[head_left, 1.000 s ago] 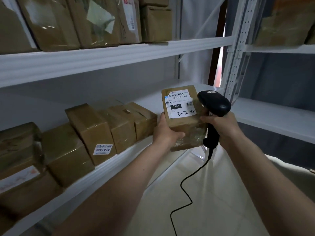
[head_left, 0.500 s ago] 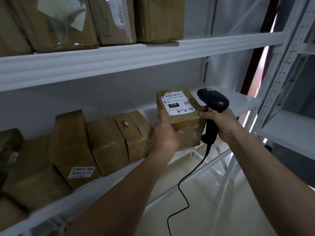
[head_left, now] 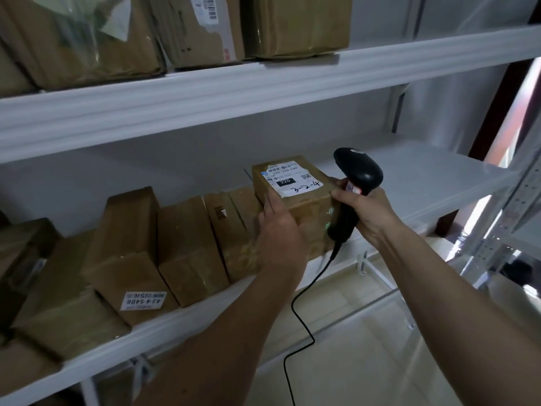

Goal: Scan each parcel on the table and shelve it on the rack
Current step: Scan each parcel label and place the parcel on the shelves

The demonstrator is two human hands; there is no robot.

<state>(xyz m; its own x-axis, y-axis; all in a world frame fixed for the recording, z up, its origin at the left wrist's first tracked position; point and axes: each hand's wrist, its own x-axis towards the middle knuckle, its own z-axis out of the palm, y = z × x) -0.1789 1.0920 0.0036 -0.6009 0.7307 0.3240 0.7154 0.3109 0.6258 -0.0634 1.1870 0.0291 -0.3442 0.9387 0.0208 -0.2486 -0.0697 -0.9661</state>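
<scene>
A brown cardboard parcel with a white label marked 220 on top sits on the middle shelf of the white rack, at the right end of a row of parcels. My left hand lies against its near left face with straight fingers. My right hand grips the handle of a black barcode scanner and touches the parcel's right side. The scanner's black cable hangs down to the floor.
Several brown parcels stand in a row on the same shelf to the left, one with a label 43-4-5406. More parcels fill the upper shelf. A second rack's perforated upright stands at right.
The parcel went from held in the air in front of the rack to resting on the shelf beside the row. My left hand shifted from gripping it to lying flat against it.
</scene>
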